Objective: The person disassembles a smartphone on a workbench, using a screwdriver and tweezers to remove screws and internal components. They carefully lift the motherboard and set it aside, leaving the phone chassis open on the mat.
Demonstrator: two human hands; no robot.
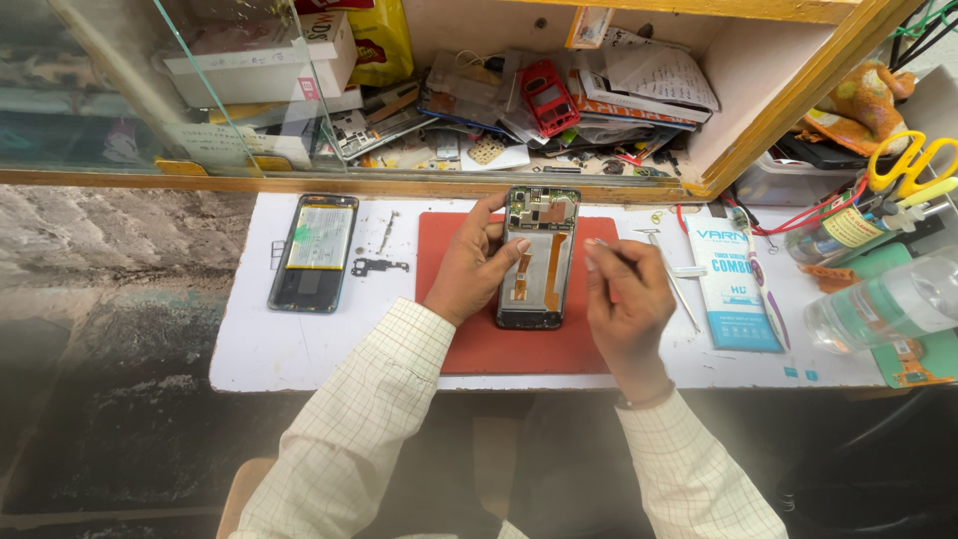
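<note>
An opened smartphone (538, 258) with its back removed lies on a red mat (519, 344), its circuit board and orange flex cables exposed. My left hand (469, 268) grips its left edge, thumb near the top. My right hand (627, 304) hovers just right of the phone, fingers pinched on a thin tool (611, 258) that is barely visible.
A second phone part with a battery (313, 252) and a small black bracket (379, 267) lie left on the white bench (259, 349). Tweezers (677, 284), a blue-white packet (733, 284), a clear bottle (878, 304) and yellow scissors (910, 165) sit right. A cluttered shelf (519, 110) runs behind.
</note>
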